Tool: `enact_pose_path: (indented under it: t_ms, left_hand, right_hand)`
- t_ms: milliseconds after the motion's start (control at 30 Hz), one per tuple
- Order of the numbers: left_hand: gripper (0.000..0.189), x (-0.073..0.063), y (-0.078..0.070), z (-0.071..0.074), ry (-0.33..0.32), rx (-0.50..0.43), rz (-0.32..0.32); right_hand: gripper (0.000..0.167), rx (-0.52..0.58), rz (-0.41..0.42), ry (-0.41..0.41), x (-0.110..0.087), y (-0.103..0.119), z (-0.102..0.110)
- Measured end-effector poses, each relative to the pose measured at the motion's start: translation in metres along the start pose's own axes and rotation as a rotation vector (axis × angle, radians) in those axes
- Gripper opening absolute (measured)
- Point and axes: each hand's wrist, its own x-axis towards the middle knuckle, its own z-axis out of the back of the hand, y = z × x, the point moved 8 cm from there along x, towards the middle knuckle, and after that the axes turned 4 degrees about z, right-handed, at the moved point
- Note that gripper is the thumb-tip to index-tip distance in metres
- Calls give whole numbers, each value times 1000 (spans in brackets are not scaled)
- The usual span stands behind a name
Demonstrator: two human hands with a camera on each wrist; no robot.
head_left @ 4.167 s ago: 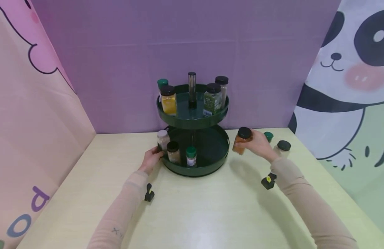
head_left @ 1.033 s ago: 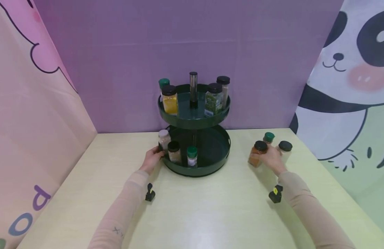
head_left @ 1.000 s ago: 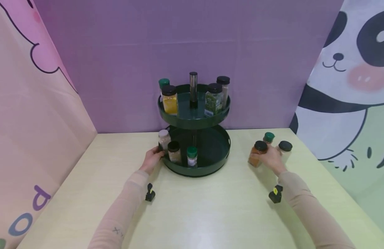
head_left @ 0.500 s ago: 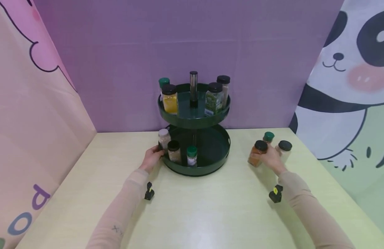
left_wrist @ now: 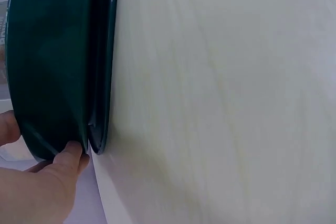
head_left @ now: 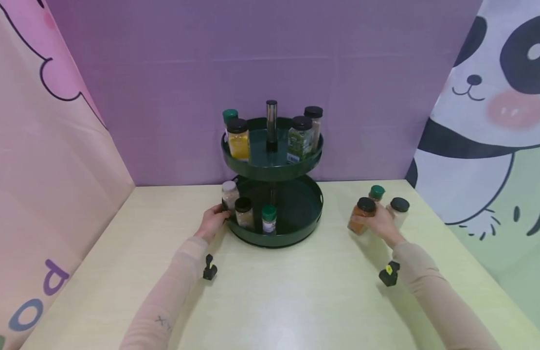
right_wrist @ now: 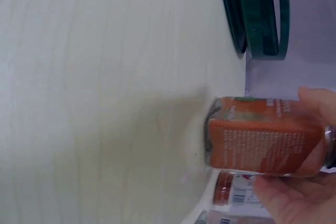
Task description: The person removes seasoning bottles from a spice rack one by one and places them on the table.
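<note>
- Head view: right hand (head_left: 379, 223) grips an orange jar (head_left: 356, 227), just beside a green-capped bottle (head_left: 377, 193), at the right of the table (head_left: 279, 291).
- Left hand (head_left: 211, 222) pinches the lower tray (head_left: 276, 240) by its wall.

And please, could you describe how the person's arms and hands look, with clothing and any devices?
Both the left hand and right hand are bare. The left sleeve and right sleeve are long, pale pinkish-beige; the left has a small dark marking. Beside each wrist is a small black device with yellow on it.
</note>
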Motion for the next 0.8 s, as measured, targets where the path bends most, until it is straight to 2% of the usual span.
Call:
enact_pose_path:
  t_ms: [167,300,400,567,667,800]
  left_hand:
    - [50,-1,1,1,-15,-14,16]
    - [53,-5,0,5,-35,-26,18]
    - [53,-9,-2,10,-64,-33,6]
    - [49,-18,-4,18,-103,-12,-23]
    - [47,-23,-7,20,-120,-2,-41]
    - [45,-30,-11,23,-130,19,-71]
  right_hand:
    - [78,-45,5,-54,-4,12,9]
    - [74,-61,9,-119,-10,28,19]
    - [67,-76,54,-184,-16,44,27]
    - [57,-137,180,-275,-25,72,28]
    - [55,-166,226,-275,-26,86,21]
    - [54,-131,249,-214,-18,95,5]
